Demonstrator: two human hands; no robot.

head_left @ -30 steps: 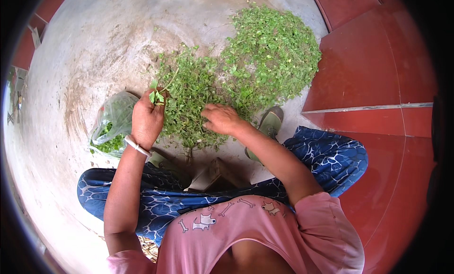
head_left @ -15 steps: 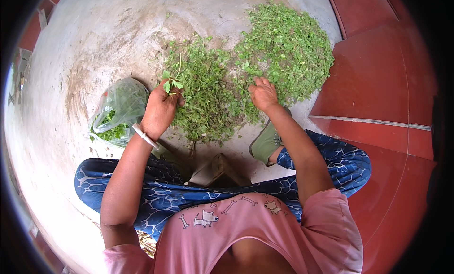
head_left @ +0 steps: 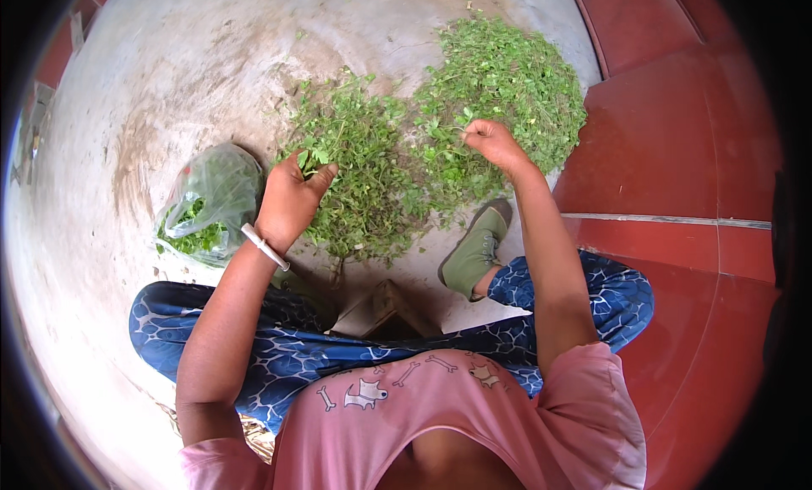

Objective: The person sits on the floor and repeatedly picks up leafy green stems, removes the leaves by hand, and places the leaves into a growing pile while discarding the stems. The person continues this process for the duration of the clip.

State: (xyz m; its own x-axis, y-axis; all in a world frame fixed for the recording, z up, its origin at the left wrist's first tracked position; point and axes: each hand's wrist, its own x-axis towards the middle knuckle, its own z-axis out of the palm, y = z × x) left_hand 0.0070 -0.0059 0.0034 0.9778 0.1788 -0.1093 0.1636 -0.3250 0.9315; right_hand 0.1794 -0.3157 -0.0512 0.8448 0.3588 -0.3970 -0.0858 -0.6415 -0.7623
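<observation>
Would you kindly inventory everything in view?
Larger leafy heap: one, green, upper right
Smaller heap: one, green, centre
Bag of greens: one, clear, left
Sprig: one, green, centre left
Floor: one, grey, beneath
Tiles: several, red, right
Wooden piece: one, brown, lower centre
Straw: some, tan, lower left
Shoes: two, green, lower centre
Bangle: one, white, left wrist
Trousers: one, blue, below
Shirt: one, pink, bottom
Left hand: one, holding sprig
Right hand: one, at larger heap

Stained pale floor: smaller leaf heap, larger leaf heap alongside; plastic bag near smaller one.
</observation>
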